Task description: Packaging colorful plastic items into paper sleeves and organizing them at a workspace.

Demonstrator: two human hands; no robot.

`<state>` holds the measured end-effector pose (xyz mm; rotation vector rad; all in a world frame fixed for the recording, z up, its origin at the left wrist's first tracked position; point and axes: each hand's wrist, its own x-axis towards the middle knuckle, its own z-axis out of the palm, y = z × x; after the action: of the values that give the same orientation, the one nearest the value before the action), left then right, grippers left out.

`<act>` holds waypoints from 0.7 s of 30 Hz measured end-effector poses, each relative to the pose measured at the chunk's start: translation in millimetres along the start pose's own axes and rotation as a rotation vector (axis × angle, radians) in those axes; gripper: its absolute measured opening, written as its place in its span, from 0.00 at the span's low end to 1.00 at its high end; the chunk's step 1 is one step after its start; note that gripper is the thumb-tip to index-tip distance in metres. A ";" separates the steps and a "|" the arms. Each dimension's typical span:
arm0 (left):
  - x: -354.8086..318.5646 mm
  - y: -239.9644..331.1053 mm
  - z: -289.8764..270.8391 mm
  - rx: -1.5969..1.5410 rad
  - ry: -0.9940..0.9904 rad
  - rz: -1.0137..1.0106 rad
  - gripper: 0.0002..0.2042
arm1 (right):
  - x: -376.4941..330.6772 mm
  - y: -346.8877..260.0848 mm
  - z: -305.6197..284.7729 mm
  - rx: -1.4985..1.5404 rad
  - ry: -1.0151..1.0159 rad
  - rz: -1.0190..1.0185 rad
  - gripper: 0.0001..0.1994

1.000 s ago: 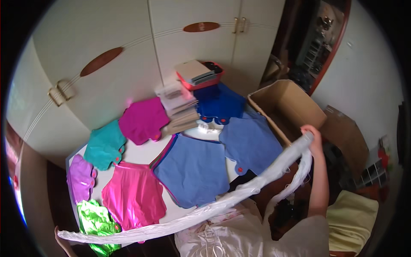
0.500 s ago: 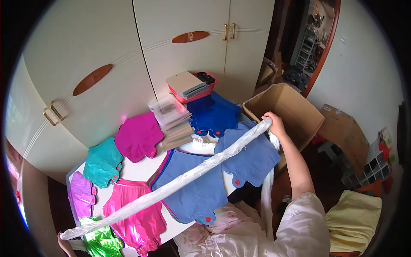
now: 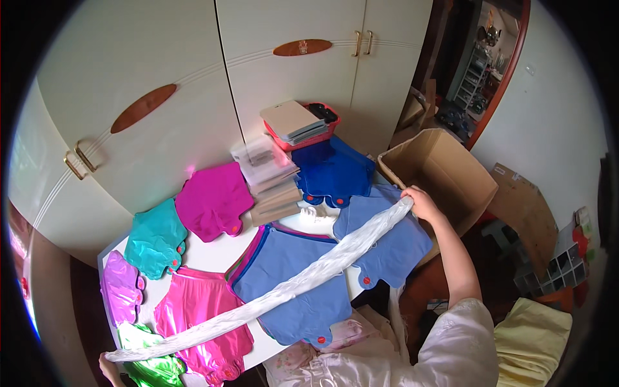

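Observation:
A long white hank of thread-like strands (image 3: 284, 290) is stretched slantwise over the table between my two hands. My right hand (image 3: 422, 204) is closed round its upper end, near the cardboard box. At the lower left, my left hand (image 3: 109, 369) grips the other end, partly cut off by the picture's dark rim. Beneath the hank lie a stack of blue scalloped cloth pieces (image 3: 290, 258), a shiny pink piece (image 3: 200, 303) and a shiny green piece (image 3: 151, 364). Another blue piece (image 3: 390, 251) lies under my right hand. A white tail hangs beside my lap.
Teal (image 3: 155, 235), magenta (image 3: 216, 197), purple (image 3: 121, 287) and dark blue pieces (image 3: 335, 171) lie around the white table (image 3: 206, 255). Clear packets (image 3: 264, 161) and a red basket (image 3: 303, 143) stand behind. An open cardboard box (image 3: 451, 174) is at right, folded yellow cloth (image 3: 532, 342) lower right.
The hank has spread wider and flatter in its middle. My right hand sits slightly lower, and my left hand has shifted a little to the right. The whole view has shifted slightly.

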<state>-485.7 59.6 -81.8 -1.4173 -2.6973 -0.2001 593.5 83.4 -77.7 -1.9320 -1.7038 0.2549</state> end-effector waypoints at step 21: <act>-50.5 103.9 -51.6 -0.112 0.156 0.530 0.16 | -114.9 -129.5 33.1 -0.447 -0.205 -0.525 0.33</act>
<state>-370.7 68.9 -30.1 -1.9888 -2.1243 -0.4009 445.8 -11.6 -63.1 -1.6946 -2.4988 -0.1453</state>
